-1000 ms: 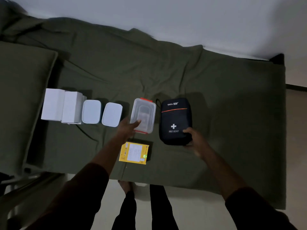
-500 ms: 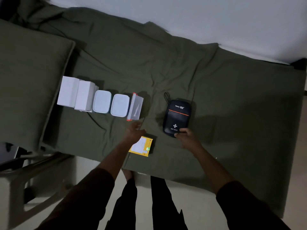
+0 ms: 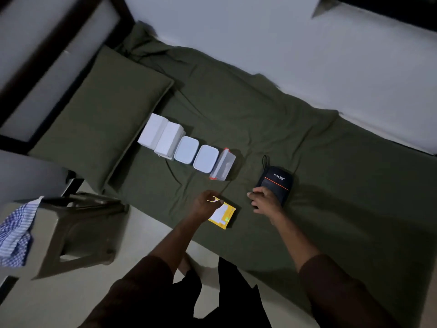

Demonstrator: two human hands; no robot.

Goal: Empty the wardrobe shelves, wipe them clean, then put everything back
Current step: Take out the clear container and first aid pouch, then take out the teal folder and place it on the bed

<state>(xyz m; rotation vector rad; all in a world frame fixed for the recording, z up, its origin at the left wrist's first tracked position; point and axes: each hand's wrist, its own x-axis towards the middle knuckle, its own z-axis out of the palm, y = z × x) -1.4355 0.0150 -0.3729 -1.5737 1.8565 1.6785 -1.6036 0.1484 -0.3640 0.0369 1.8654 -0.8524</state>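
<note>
Dim room, motion blur, edge distortion

On the bed: 2 white boxes (image 3: pixel 151 131) (image 3: pixel 169 140) mid-frame, 2 lidded tubs (image 3: pixel 186 149) (image 3: pixel 205 158), 1 clear tub (image 3: pixel 223 167) on its side. Also 1 black kit (image 3: pixel 275 183), 1 yellow box (image 3: pixel 223 215), 1 pillow (image 3: pixel 99 119) upper left. Lower left: 1 stool (image 3: pixel 78 233), 1 checked cloth (image 3: pixel 14 235).
</note>
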